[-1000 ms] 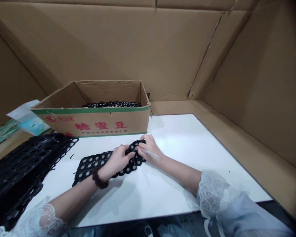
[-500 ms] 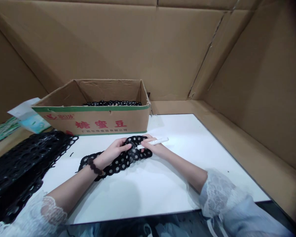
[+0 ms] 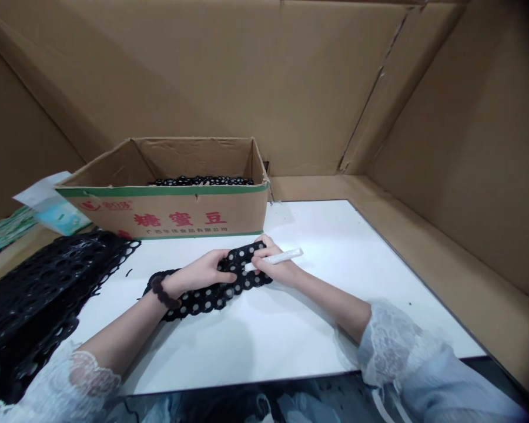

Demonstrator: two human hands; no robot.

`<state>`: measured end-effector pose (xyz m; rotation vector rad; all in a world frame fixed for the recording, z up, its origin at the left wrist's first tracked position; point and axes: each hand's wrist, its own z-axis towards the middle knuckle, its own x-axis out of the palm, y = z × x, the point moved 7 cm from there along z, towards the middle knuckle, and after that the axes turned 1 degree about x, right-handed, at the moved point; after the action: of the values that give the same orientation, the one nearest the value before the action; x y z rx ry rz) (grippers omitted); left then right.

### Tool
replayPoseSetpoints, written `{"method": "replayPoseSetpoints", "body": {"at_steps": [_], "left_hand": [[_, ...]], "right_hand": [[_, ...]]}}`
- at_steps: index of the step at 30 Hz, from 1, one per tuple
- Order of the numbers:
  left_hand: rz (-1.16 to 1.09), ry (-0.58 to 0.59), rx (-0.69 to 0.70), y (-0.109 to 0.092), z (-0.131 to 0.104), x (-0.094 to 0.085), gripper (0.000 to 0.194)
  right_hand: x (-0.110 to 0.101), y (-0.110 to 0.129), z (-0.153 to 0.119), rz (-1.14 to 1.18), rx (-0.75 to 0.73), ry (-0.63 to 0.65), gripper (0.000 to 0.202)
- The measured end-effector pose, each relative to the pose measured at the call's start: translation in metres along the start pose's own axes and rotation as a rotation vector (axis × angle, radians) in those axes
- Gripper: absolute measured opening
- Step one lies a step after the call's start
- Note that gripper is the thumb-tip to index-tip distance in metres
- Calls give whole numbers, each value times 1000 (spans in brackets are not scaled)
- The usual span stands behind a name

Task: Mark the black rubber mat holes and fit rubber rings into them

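A strip of black lace with rows of round holes [image 3: 207, 298] lies slantwise on the white board [image 3: 291, 341]. My left hand [image 3: 203, 273] grips the lace near its middle, thumb on top and fingers at the far edge. At the strip's right end, my right hand [image 3: 271, 261] holds a white pen [image 3: 286, 255] between thumb and fingers. The pen's left end points down at the lace between my hands; its exact tip is hard to make out. Some fingers of my right hand touch the far edge of the lace.
An open cardboard box [image 3: 180, 214] with more dotted black lace [image 3: 203, 181] inside stands behind my hands. A large pile of black lace [image 3: 30, 288] lies at the left, near a plastic packet [image 3: 57, 205] and green-white strands [image 3: 9, 232]. Cardboard walls [image 3: 476, 147] enclose the board.
The bunched part of the lace between my hands now lies flatter. My left hand has shifted slightly, its thumb lower on the strip. The pen is still in my right hand.
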<state>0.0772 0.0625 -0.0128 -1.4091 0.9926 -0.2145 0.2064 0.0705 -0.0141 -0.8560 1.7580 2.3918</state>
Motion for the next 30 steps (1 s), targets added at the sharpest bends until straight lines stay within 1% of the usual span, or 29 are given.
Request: {"method": "replayPoseSetpoints", "body": {"at_steps": [2,4,7,9,12,14,16,18,19,21,23,26,30], "left_hand": [[44,-51,0,0,0,-2,34],[39,-97,4,1,0,-4,33],[-40,-145,8,2,1,-4,35],[-96,-162,29,1,3,-2,39],[-106,-131,80,-6,10,4,41],[-36,-109,89,-9,15,6,43],[66,-135,72,-11,20,3,47],[117,-172,49,-11,24,-1,50],[99,-172,44,-11,26,-3,50],[9,-134,46,-11,28,-2,50],[-76,-80,51,-10,28,1,51],[-126,-41,56,-8,28,2,53],[-155,-65,20,-2,26,-1,51]], "right_hand": [[-1,-2,-1,26,8,17,27],[-3,-8,-3,71,40,34,28],[-3,-14,-8,122,82,77,28],[-3,-15,-10,137,75,79,28],[-6,-17,-11,126,85,37,28],[-7,-18,-10,106,109,17,27],[-9,-19,-9,79,120,-6,27],[-13,-21,-8,40,132,-43,28],[-15,-22,-7,15,141,-63,29],[-19,-24,-6,-21,153,-89,30],[-19,-24,-6,-31,145,-82,30],[-16,-23,-5,-30,124,-59,31],[-15,-21,-6,-20,113,-49,30]]}}
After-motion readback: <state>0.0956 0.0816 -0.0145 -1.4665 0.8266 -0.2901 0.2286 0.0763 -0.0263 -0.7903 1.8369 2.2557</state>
